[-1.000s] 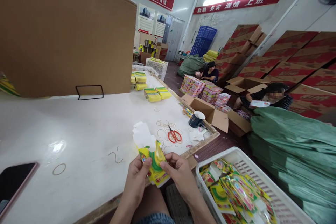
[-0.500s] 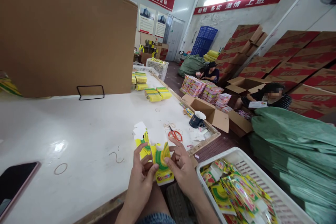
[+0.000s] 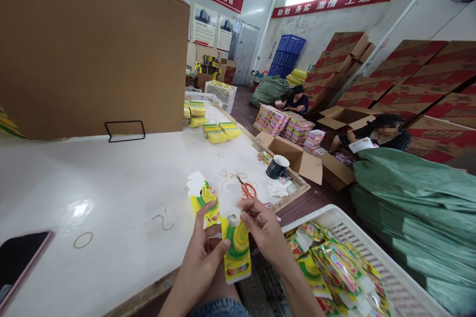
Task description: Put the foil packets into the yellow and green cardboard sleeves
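Observation:
A small yellow-and-green printed paper box [image 3: 237, 247] is upright in front of me, with a white flap raised at its top. My left hand [image 3: 208, 252] grips its left side, thumb across the front. Fingers of my right hand [image 3: 262, 225] are curled at its upper right edge, by the white flap. Behind my left fingers, a second flattened yellow box [image 3: 208, 205] with white flaps shows over the table edge; whether that hand touches it, I cannot tell. Red-handled scissors [image 3: 247, 188] and several rubber bands lie just beyond.
On the white table [image 3: 122, 198] are a phone [image 3: 22, 267], a dark mug [image 3: 277, 167], bundled yellow boxes [image 3: 221, 132] and a big cardboard panel [image 3: 92, 54]. A white basket [image 3: 372, 242] of yellow packets stands at right, beside green sacks [image 3: 409, 208]. Two people sit farther back.
The held box now stands straighter, showing more of its front and a raised white flap. My right hand has moved from its side up to the top edge. The view has shifted slightly.

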Demonstrator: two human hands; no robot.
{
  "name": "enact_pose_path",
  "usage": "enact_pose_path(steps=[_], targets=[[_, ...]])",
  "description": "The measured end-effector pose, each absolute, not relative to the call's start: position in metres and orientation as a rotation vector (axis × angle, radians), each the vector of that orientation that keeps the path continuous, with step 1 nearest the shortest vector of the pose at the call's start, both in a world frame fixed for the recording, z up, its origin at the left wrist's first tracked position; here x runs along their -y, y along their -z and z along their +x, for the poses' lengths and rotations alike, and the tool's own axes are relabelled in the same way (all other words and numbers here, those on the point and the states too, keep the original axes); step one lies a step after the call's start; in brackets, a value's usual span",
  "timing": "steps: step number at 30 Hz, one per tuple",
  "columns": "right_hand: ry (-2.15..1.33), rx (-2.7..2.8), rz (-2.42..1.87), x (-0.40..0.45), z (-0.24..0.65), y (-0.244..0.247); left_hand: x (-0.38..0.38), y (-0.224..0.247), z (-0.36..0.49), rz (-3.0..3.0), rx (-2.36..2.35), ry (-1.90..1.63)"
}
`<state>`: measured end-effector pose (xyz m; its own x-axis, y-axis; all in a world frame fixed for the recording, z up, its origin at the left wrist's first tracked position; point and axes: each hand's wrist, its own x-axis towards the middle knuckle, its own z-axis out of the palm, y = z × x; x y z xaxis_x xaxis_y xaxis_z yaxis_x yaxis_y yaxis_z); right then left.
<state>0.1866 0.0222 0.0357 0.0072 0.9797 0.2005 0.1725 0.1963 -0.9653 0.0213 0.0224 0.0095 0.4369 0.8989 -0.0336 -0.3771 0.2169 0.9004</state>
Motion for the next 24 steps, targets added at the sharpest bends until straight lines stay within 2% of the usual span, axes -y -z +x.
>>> enact_pose_path(steps=[4,8,14,20,24], targets=[[-0.977,1.400,-1.127,-0.024,0.188,-0.034,-0.025,-0.008,0.020,0.992,-0.652,-0.929],[-0.774,1.621,-1.160,-0.022,0.197,-0.042,-0.027,-0.007,0.020,1.043,-0.676,-0.961],[-1.063,1.602,-1.401,-0.014,0.193,-0.047,-0.024,-0.008,0.025,1.099,-0.740,-1.000],[-0.665,1.786,-1.697,-0.019,0.184,-0.050,-0.021,-0.009,0.025,1.082,-0.737,-0.977],[-0.707,1.796,-1.639,-0.019,0.186,-0.050,-0.021,-0.011,0.022,1.006,-0.734,-0.982]])
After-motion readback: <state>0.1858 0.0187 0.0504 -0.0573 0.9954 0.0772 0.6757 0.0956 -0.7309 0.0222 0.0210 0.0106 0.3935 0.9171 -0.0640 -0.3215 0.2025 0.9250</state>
